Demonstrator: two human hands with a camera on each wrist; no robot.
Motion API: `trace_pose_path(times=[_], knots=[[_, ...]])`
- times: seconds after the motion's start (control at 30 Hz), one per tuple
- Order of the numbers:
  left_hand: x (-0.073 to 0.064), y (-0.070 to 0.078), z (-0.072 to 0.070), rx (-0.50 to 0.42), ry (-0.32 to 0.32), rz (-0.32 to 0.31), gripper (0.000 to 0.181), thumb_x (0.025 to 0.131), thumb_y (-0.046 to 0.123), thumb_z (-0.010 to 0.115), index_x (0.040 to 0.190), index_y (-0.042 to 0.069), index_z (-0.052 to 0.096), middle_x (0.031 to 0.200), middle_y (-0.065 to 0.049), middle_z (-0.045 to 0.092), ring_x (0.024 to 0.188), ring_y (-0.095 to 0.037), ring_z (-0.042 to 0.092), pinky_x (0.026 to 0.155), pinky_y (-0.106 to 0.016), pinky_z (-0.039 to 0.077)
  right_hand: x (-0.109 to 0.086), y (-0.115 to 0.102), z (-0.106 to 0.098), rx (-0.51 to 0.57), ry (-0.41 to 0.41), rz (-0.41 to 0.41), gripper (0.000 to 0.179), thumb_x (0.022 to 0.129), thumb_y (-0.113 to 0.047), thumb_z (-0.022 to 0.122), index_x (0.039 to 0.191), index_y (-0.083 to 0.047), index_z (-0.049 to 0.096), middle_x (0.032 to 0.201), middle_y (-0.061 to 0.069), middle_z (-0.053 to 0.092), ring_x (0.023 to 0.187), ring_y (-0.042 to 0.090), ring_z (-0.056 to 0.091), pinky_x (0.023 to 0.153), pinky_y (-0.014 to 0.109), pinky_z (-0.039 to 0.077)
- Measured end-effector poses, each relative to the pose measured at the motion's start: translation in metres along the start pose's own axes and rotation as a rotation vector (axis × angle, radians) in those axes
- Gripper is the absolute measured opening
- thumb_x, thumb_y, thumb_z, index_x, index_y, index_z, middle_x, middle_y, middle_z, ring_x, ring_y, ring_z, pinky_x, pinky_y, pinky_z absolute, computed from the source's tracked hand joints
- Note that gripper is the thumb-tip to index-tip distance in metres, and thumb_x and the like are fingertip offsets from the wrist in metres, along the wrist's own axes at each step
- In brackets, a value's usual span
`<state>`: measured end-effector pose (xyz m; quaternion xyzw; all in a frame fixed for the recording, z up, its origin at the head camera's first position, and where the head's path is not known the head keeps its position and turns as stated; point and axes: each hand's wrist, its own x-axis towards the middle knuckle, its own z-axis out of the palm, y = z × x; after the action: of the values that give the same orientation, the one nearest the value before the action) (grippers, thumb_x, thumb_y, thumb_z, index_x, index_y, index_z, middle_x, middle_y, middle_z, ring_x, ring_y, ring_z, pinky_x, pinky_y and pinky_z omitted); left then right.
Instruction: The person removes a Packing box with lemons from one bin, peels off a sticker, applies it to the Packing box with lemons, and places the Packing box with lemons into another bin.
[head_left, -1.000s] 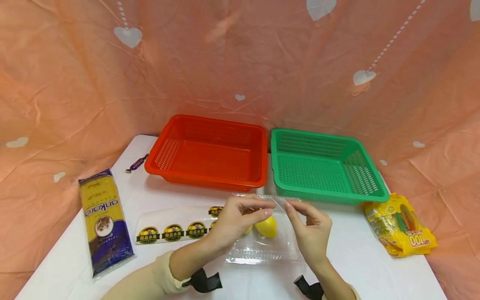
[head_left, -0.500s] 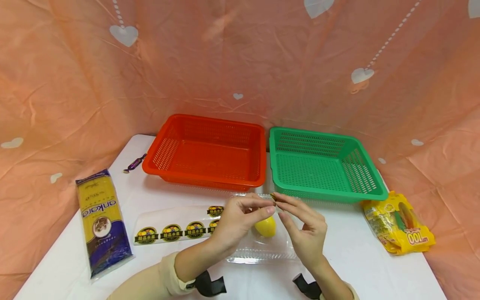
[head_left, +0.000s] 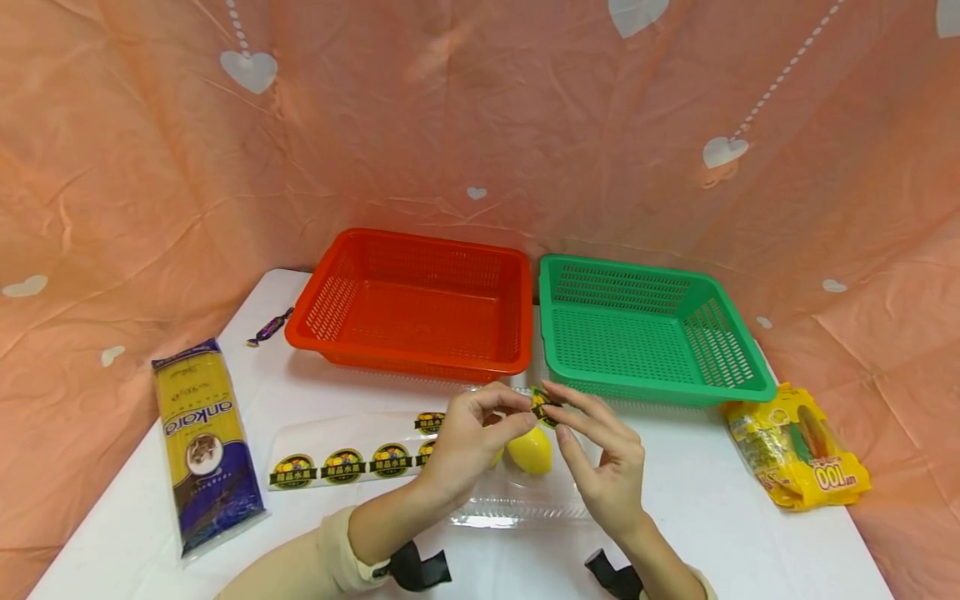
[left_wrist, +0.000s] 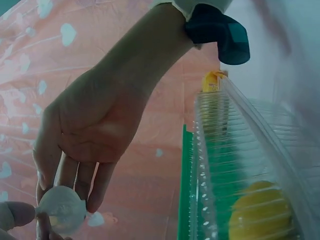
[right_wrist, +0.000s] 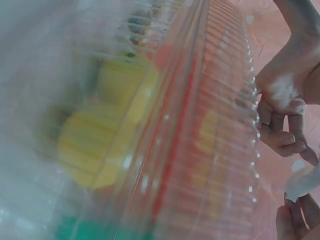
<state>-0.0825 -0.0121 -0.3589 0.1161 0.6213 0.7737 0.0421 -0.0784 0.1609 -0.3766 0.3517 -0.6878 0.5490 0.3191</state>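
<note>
Left hand has a sticker pinched, thumb to index; right hand is loosely spread at its other edge, can't tell if gripping. Lemons sit in a clear box below the fingers.

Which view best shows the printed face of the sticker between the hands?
The head view: only there does the sticker show its black-and-yellow print, though partly covered. The left wrist view shows its pale, round back; the right wrist view, just a pale curved piece.
</note>
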Motion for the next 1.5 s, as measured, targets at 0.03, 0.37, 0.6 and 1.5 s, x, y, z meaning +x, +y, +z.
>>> trace_pose_path(times=[0.03, 0.37, 0.6, 1.5], knots=[[0.000, -0.001, -0.001, 0.002, 0.000, 0.000, 0.014, 0.086, -0.001, 0.069, 0.097, -0.010, 0.070, 0.093, -0.008, 0.065, 0.083, -0.017, 0.056, 0.069, -0.020, 0.045, 0.000, 0.000, 0.000, -0.001, 0.005, 0.016, 0.029, 0.081, 0.018, 0.060, 0.104, 0.006, 0.073, 0.120, 0.024, 0.067, 0.114, 0.027, 0.061, 0.097, 0.031, 0.049], [0.007, -0.005, -0.016, 0.033, -0.056, -0.060, 0.016, 0.088, -0.001, 0.063, 0.099, -0.013, 0.066, 0.095, -0.006, 0.065, 0.088, -0.016, 0.058, 0.078, -0.021, 0.050, 0.003, -0.004, -0.012, 0.074, 0.009, 0.252, 0.025, 0.079, 0.026, 0.064, 0.096, 0.009, 0.071, 0.100, 0.016, 0.067, 0.098, 0.016, 0.063, 0.089, 0.023, 0.053], [0.016, -0.009, -0.026, 0.161, -0.173, -0.068, 0.019, 0.091, 0.005, 0.064, 0.101, -0.011, 0.068, 0.096, -0.008, 0.069, 0.087, -0.016, 0.058, 0.080, -0.027, 0.049, 0.006, -0.003, -0.026, 0.070, -0.105, 0.437, 0.020, 0.082, 0.018, 0.068, 0.101, 0.010, 0.071, 0.098, 0.010, 0.071, 0.092, 0.014, 0.065, 0.084, 0.023, 0.054], [0.027, -0.040, -0.027, 0.791, -0.249, 0.223, 0.006, 0.087, 0.010, 0.076, 0.083, 0.013, 0.073, 0.091, 0.008, 0.061, 0.094, -0.016, 0.045, 0.085, -0.037, 0.036, -0.012, 0.025, -0.047, -0.099, -0.330, 0.770, 0.016, 0.083, -0.004, 0.078, 0.099, -0.004, 0.077, 0.096, 0.004, 0.075, 0.097, 0.012, 0.066, 0.098, 0.046, 0.041]])
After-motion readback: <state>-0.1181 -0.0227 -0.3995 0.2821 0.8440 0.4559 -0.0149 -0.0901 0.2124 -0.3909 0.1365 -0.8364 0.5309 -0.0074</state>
